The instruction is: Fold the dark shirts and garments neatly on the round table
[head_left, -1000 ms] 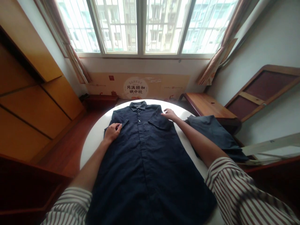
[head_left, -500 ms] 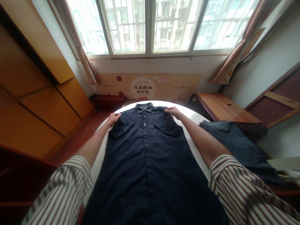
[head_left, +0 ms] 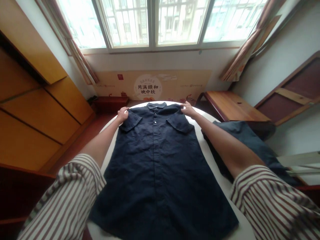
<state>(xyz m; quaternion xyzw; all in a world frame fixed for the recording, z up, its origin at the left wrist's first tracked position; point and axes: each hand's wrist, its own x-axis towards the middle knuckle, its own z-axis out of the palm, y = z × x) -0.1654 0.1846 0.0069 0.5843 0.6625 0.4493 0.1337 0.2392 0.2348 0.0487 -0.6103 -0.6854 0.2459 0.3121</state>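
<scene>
A dark navy short-sleeved shirt point(head_left: 155, 160) lies front side up, its collar at the far end and its hem toward me. Small pale buttons run down from the collar. Both sleeves are folded inward over the chest. My left hand point(head_left: 123, 114) pinches the shirt at its left shoulder, fingers closed on the cloth. At the opposite shoulder my right hand point(head_left: 188, 110) grips the fabric between thumb and fingers. Beneath the shirt is a white round table point(head_left: 220, 190), showing along its rim.
Another dark garment point(head_left: 235, 133) lies at the right, partly behind my right forearm. Beyond it stands a wooden desk point(head_left: 237, 106). Yellow-brown cabinets point(head_left: 30, 120) line the left. A printed banner point(head_left: 172, 83) hangs under the window point(head_left: 180, 23).
The shirt has shifted away from me between both hands, so its bottom hem now shows on the table. The view has tilted slightly down.
</scene>
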